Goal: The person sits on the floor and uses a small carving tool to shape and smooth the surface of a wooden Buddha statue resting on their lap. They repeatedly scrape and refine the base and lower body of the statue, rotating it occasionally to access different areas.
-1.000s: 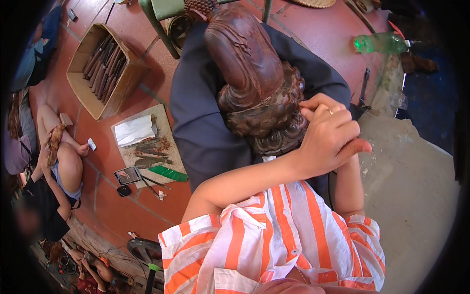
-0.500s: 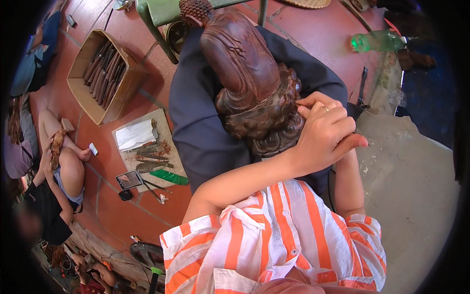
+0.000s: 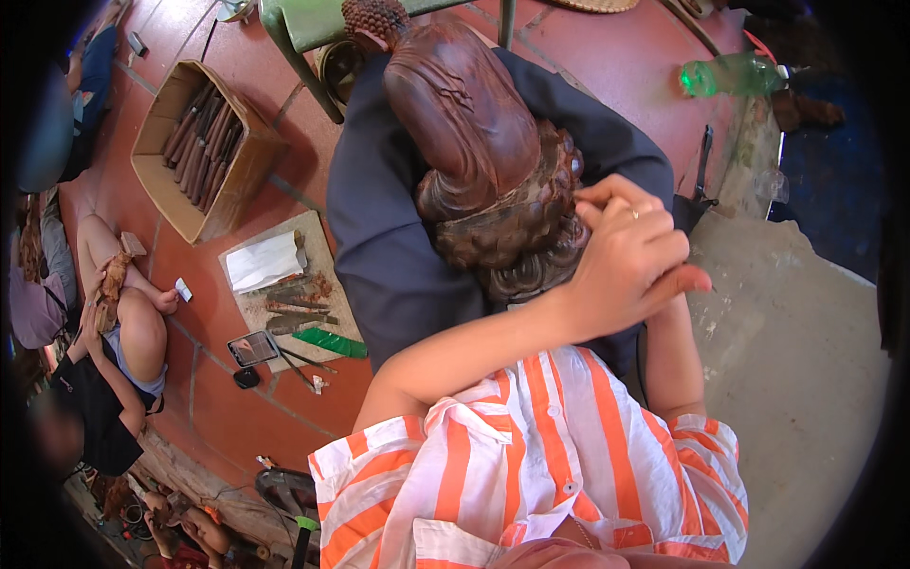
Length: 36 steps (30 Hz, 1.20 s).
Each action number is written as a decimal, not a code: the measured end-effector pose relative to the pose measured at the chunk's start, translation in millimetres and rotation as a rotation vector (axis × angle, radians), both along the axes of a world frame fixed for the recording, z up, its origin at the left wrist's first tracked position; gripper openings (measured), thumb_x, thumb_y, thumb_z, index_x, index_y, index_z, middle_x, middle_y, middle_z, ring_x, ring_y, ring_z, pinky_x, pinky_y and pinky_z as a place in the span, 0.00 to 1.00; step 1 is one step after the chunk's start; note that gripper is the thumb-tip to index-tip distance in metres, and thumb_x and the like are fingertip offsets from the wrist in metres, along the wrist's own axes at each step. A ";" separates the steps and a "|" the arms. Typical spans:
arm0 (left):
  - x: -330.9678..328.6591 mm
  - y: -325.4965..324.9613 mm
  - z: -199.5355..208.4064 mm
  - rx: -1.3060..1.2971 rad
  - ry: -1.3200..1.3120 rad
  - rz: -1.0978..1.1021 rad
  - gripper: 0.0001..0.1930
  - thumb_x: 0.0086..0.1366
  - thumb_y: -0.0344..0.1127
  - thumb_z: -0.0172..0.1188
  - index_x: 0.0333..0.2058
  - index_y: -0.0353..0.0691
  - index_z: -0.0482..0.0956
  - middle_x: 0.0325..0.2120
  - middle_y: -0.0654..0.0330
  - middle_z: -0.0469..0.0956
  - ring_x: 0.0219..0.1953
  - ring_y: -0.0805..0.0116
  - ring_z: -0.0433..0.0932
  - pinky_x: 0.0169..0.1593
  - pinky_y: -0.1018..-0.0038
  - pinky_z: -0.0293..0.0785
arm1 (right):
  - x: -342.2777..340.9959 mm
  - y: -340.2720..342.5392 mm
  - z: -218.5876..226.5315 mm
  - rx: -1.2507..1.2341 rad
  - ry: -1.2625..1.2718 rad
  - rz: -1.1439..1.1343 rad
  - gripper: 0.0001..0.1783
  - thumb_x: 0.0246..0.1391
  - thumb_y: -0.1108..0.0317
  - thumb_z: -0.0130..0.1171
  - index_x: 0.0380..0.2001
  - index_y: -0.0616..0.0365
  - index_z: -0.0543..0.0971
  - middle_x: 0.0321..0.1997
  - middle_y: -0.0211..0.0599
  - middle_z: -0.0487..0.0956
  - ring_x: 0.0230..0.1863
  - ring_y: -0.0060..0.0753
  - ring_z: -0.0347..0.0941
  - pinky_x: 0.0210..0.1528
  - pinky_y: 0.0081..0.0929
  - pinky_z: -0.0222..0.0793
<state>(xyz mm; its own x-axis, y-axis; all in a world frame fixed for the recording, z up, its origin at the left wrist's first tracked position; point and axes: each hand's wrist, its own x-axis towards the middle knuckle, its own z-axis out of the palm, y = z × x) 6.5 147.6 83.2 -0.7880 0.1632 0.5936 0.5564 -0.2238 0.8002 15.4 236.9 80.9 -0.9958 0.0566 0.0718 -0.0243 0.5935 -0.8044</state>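
Observation:
A dark reddish-brown carved wooden statue (image 3: 460, 109) of a seated robed figure with a knobbly head lies tilted across my lap, on dark trousers (image 3: 398, 256). Its carved petal base (image 3: 502, 228) faces me. My left hand (image 3: 630, 247), with a ring on one finger, reaches across to the right side of that base. Its fingers are bent and pinched at the carved edge; anything thin between the fingertips is too small to make out. My right forearm (image 3: 675, 365) rises behind the left hand, which hides the right hand and its fingers.
To the left stands a cardboard box (image 3: 232, 190) of wooden-handled tools. Near it a board (image 3: 313, 232) bears folded paper and several blades, with a phone (image 3: 253, 349) beside it. A green bottle (image 3: 730, 76) lies at far right. Another person's hands (image 3: 100, 308) hold a carving.
The statue has shifted very slightly to the left in the picture. My left fingers have moved a little at the base's edge. Otherwise the pose is the same.

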 end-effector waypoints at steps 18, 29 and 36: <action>7.3 -1.1 -17.1 -0.028 0.081 -0.045 0.25 0.60 0.55 0.61 0.19 0.39 0.69 0.21 0.57 0.63 0.28 0.55 0.66 0.36 0.62 0.60 | 6.8 -6.5 -12.5 -0.143 -0.020 -0.094 0.08 0.48 0.83 0.67 0.31 0.64 0.78 0.29 0.38 0.77 0.31 0.31 0.74 0.35 0.26 0.70; 9.1 -35.2 15.4 -0.238 0.094 -0.085 0.25 0.51 0.41 0.73 0.48 0.39 0.81 0.47 0.52 0.73 0.51 0.51 0.72 0.57 0.57 0.66 | 22.9 22.8 -6.3 0.086 0.131 0.016 0.05 0.49 0.80 0.64 0.30 0.66 0.79 0.31 0.43 0.80 0.35 0.40 0.80 0.39 0.28 0.75; -51.4 -141.8 -12.2 -0.155 -0.484 0.564 0.28 0.68 0.34 0.61 0.63 0.33 0.64 0.58 0.49 0.67 0.60 0.59 0.68 0.64 0.66 0.62 | -15.6 47.8 -31.4 -0.414 0.032 -0.176 0.08 0.67 0.69 0.54 0.41 0.62 0.79 0.30 0.31 0.81 0.35 0.20 0.79 0.40 0.20 0.74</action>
<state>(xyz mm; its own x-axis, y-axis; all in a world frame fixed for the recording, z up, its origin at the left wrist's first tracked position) -44.9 5.8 71.0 -0.9434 -0.2885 0.1634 0.1318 0.1257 0.9833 -0.2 284.7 49.5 -0.9661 0.2553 0.0381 0.0195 0.2195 -0.9754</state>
